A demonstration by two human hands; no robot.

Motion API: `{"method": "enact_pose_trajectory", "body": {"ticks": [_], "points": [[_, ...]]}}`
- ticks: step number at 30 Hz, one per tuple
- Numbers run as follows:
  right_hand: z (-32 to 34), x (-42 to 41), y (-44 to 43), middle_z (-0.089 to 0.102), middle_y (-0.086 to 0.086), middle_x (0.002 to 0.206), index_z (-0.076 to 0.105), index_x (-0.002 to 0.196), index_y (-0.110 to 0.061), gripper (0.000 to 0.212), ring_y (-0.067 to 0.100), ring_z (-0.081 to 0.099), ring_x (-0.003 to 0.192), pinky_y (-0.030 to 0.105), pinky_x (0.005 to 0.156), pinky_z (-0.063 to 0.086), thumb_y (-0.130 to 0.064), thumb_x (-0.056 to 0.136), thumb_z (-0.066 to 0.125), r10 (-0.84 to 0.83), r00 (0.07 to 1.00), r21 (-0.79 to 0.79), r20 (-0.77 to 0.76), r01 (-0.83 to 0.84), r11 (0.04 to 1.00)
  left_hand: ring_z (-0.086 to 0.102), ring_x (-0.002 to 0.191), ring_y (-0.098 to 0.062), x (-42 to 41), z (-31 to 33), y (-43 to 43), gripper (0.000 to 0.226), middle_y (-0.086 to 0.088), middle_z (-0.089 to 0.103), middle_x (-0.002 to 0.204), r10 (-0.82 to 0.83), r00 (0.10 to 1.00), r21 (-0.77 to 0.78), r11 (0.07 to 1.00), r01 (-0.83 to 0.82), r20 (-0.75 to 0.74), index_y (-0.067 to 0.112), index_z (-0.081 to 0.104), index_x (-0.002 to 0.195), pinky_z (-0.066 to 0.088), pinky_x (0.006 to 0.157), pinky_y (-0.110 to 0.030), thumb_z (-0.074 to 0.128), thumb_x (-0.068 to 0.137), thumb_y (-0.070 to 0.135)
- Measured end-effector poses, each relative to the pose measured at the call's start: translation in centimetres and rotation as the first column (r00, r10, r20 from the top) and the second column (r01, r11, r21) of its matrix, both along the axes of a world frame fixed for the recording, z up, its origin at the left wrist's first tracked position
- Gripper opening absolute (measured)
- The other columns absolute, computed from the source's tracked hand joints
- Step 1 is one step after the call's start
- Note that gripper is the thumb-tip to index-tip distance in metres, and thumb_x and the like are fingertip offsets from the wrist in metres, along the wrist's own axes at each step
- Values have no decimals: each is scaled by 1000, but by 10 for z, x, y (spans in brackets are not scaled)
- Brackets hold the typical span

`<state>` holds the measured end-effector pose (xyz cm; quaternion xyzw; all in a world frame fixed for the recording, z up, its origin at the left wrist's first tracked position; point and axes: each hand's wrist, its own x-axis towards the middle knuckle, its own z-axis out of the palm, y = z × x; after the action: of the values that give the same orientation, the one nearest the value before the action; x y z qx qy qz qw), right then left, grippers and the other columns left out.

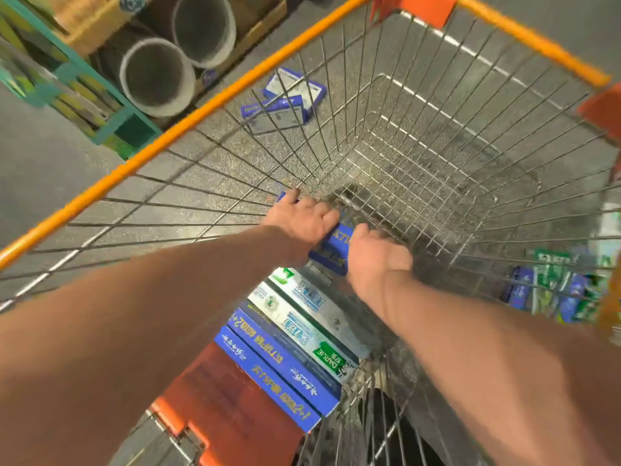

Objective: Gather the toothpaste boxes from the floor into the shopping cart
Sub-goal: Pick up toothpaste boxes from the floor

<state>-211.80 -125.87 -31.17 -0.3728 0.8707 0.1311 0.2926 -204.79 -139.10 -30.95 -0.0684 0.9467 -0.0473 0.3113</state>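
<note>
Head view: gripping 1 blue toothpaste box [336, 245] in left hand [302, 216] and right hand [376, 253], low in the shopping cart [201, 109]; likely light, stiff cardboard, best held by its long sides.

Orange rim on the cart [201, 111], bare silver wire in a grid below it. The gripped box [332, 247] shows deep blue with pale lettering. In the stack, two blue boxes [272, 375] lettered yellow and white, and two silvery white boxes [302, 314] with green patches. The flap [228, 401] is orange-red. Grey speckled floor [50, 169]. Floor boxes [289, 99] are blue and white. The pile [551, 290] at right is blue and green. Grey pipes [154, 79], teal rack [134, 129].
</note>
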Motion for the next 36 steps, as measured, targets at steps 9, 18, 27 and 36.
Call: {"method": "enact_pose_trajectory", "body": {"ticks": [9,18,27,36], "points": [[-14,2,10,62,15,127,40,130,-7,27,35,66,113,37,77,44,-11,103,38,95,995,-24,15,-94,995,44,129,-24,9,-17,-6,102,3,44,142,-106,994,112,988,107,-8,25,32,143,29,111,-49,66,68,85],[-13,10,13,58,14,140,26,154,-10,52,33,59,125,42,94,47,-4,103,28,96,988,102,124,-109,989,50,120,-20,18,-13,7,109,9,52,131,-148,987,155,978,138,58,31,42,134,35,107,-47,63,50,97],[16,13,20,62,2,106,38,133,-12,47,19,61,90,25,61,40,-35,99,61,111,987,100,118,-123,987,16,154,-22,33,18,23,128,0,21,165,-47,996,178,983,34,70,20,19,159,8,126,-53,78,61,80],[170,-11,35,64,4,108,43,130,-17,77,26,66,96,31,66,42,-75,82,60,256,966,-145,27,-249,957,39,143,-23,47,175,31,112,2,35,159,161,987,102,982,-160,-2,23,28,157,40,113,-43,73,70,76]]}}
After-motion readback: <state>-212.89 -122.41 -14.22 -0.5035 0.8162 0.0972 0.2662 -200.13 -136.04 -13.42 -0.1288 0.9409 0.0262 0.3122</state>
